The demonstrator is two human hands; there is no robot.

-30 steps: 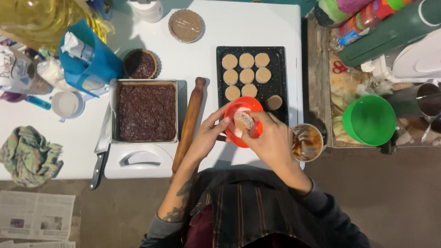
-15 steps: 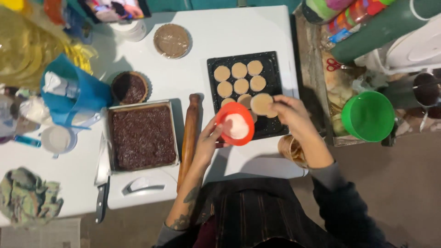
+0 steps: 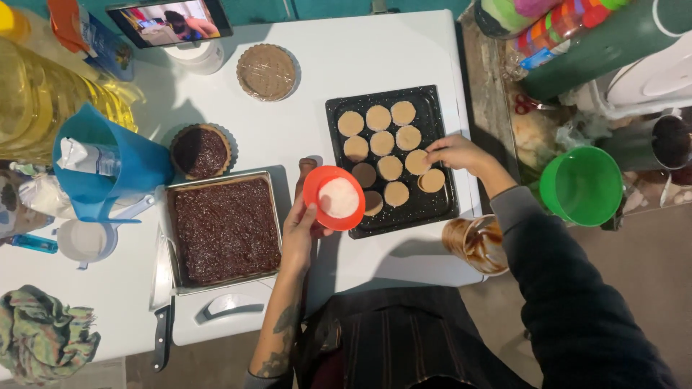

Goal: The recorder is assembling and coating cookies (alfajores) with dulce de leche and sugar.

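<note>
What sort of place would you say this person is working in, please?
Most likely a home kitchen set up for baking: a black tray of round cookies, a pan of chocolate cake and a rolling pin share the white table.

The left hand (image 3: 301, 238) is raised over the table's near edge, fingers and thumb curled up in a cupped grip, its bare, tattooed forearm running back toward the body. The right hand (image 3: 455, 153) reaches further forward, palm down, fingertips pinched together and lowered, the arm in a dark sleeve
</note>
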